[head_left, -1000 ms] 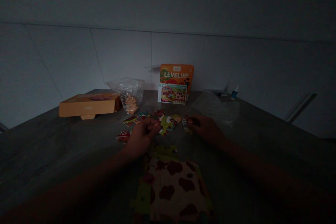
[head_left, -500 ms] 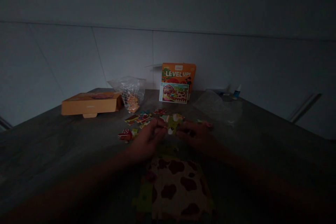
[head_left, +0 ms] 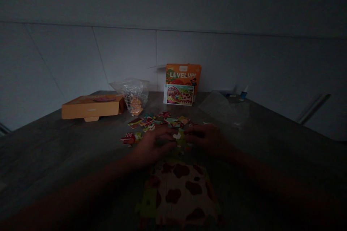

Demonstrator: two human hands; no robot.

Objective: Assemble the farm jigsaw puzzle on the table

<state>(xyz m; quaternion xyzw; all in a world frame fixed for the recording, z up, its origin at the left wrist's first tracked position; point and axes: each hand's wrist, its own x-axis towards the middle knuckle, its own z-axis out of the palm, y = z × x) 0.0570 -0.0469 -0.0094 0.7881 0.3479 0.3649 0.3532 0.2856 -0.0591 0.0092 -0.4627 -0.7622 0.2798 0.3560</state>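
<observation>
A green puzzle piece [head_left: 179, 138] with a white figure on it is held between my two hands, low over the table. My left hand [head_left: 153, 145] grips its left edge, with fingertips and thumb toward it. My right hand [head_left: 208, 139] has its fingers bent against the right edge. Dim light hides the exact contact. Just below the piece is another green patch, its outline too dark to make out. Nearer me lies a joined puzzle section [head_left: 184, 191] with a cow-spot pattern and green edges.
Loose puzzle pieces [head_left: 164, 120] lie behind my hands, and a red barn piece [head_left: 128, 138] at left. Farther back are an orange box [head_left: 92, 108], a plastic bag [head_left: 132, 95], a picture card [head_left: 179, 95] against an upright orange box [head_left: 183, 69], clear plastic [head_left: 225, 110] and a small bottle [head_left: 244, 94].
Both hands have lowered the green puzzle piece toward the table and turned it, so its white figure shows at the upper left. The joined section has stayed in place.
</observation>
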